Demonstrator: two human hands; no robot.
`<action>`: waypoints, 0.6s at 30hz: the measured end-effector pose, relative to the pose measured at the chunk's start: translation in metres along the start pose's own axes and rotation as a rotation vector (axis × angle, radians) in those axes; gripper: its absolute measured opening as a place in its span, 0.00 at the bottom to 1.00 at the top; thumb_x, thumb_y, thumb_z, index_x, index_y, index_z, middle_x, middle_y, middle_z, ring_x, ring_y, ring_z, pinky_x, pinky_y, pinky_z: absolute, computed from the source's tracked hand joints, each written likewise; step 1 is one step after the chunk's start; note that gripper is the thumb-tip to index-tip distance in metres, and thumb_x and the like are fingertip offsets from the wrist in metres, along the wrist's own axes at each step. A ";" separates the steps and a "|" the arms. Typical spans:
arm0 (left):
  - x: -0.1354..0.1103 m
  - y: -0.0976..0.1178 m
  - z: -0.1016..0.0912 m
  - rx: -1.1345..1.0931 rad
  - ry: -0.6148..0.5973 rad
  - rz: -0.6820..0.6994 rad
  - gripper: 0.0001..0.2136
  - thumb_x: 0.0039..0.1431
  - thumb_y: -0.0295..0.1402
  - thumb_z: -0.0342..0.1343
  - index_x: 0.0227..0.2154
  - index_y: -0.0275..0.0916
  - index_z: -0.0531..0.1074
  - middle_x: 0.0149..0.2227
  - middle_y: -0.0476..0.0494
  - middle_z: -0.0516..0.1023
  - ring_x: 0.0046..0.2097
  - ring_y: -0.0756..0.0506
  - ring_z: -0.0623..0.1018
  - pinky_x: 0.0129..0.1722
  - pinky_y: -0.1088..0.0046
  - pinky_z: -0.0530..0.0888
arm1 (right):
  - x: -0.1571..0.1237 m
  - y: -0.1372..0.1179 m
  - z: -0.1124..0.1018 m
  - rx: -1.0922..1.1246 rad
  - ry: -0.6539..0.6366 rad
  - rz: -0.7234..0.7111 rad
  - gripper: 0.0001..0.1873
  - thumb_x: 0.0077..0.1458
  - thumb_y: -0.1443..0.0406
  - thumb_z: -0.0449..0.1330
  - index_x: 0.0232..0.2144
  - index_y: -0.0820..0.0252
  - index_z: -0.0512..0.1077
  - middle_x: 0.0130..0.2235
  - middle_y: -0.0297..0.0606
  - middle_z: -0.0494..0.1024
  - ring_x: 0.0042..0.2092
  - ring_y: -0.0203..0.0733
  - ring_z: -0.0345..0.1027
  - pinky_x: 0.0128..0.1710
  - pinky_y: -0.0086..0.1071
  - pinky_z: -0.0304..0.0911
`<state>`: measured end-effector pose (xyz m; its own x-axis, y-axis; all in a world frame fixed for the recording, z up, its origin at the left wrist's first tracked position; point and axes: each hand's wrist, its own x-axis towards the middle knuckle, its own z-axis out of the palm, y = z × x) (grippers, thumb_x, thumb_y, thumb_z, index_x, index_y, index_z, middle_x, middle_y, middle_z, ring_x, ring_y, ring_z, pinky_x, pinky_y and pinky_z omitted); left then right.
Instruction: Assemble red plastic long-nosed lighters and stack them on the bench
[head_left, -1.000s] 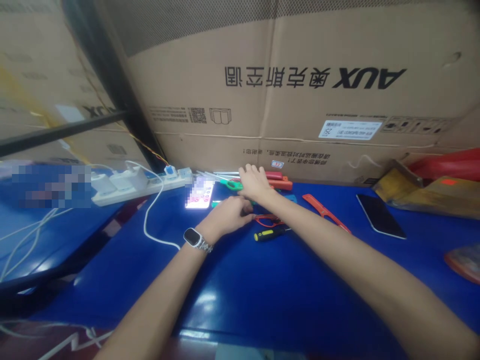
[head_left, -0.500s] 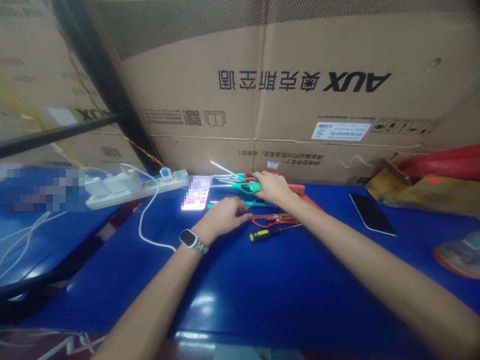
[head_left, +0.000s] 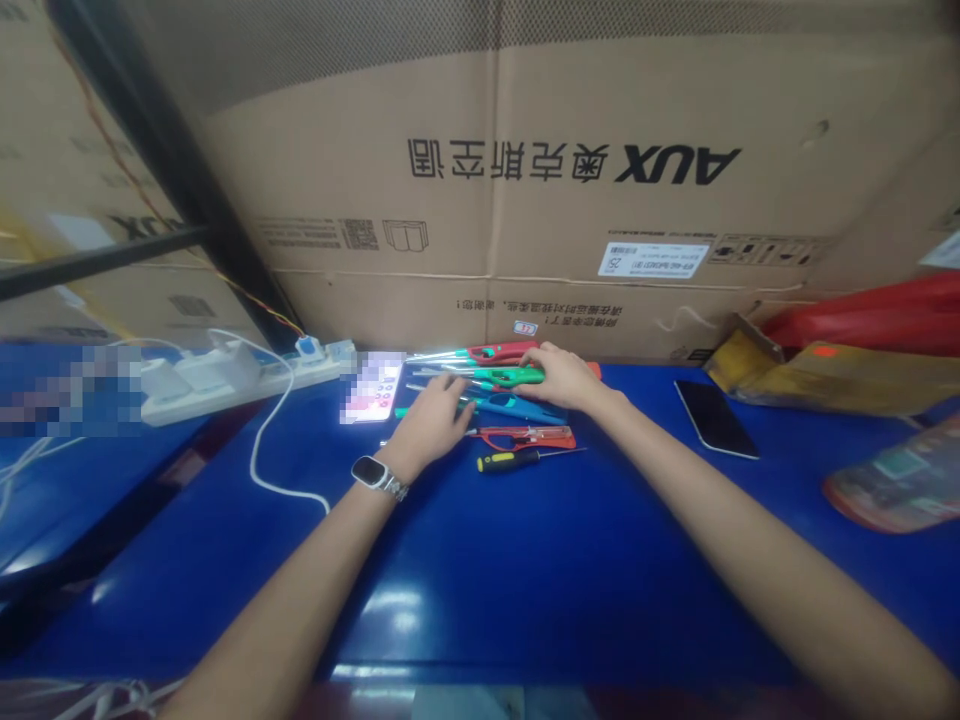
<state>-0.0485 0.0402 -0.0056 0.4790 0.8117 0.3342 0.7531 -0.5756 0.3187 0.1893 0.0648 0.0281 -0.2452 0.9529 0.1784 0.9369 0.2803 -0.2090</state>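
Several long-necked lighters lie side by side on the blue table. At the handle end of the green lighter (head_left: 517,376), my right hand (head_left: 566,378) has its fingers closed on the body. Behind it lies a red lighter (head_left: 510,352), and in front a blue lighter (head_left: 517,407). My left hand (head_left: 433,425), with a watch on the wrist, rests over the metal necks; its thumb and fingers are apart and I see nothing held. Closer to me are an orange lighter (head_left: 525,438) and a black-and-yellow screwdriver (head_left: 508,461).
A lit phone (head_left: 373,388) lies left of the lighters, near a white power strip (head_left: 217,385) with a cable. A dark phone (head_left: 716,418) and a clear container (head_left: 892,475) are on the right. Large cardboard boxes (head_left: 525,240) stand behind the blue table (head_left: 525,580).
The lighter with the raised neck now lies flat among the others. My left hand has moved off the orange lighter toward the necks, its fingers parting. The view has shifted slightly right.
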 end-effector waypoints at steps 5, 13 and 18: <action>0.001 -0.003 0.002 -0.036 -0.024 0.028 0.14 0.67 0.31 0.46 0.51 0.34 0.69 0.51 0.33 0.70 0.53 0.38 0.73 0.56 0.57 0.70 | -0.006 0.000 0.007 0.058 0.050 -0.026 0.17 0.54 0.56 0.64 0.46 0.52 0.73 0.48 0.41 0.74 0.52 0.53 0.66 0.51 0.46 0.58; -0.001 -0.002 -0.026 -0.258 -0.134 0.050 0.05 0.61 0.30 0.55 0.35 0.38 0.76 0.37 0.44 0.78 0.39 0.45 0.77 0.41 0.67 0.73 | -0.043 -0.020 0.012 0.177 0.245 -0.150 0.10 0.59 0.62 0.58 0.43 0.53 0.74 0.46 0.41 0.75 0.50 0.50 0.65 0.50 0.44 0.56; -0.003 -0.002 -0.024 -0.344 -0.237 0.092 0.07 0.59 0.32 0.60 0.38 0.38 0.79 0.37 0.44 0.80 0.38 0.46 0.78 0.41 0.69 0.73 | -0.067 -0.036 0.017 0.221 0.142 -0.333 0.08 0.61 0.66 0.58 0.40 0.57 0.77 0.40 0.39 0.75 0.47 0.45 0.66 0.51 0.42 0.54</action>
<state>-0.0622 0.0364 0.0143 0.6575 0.7328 0.1751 0.5271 -0.6135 0.5880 0.1674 -0.0075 0.0068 -0.4745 0.7847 0.3987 0.7324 0.6033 -0.3156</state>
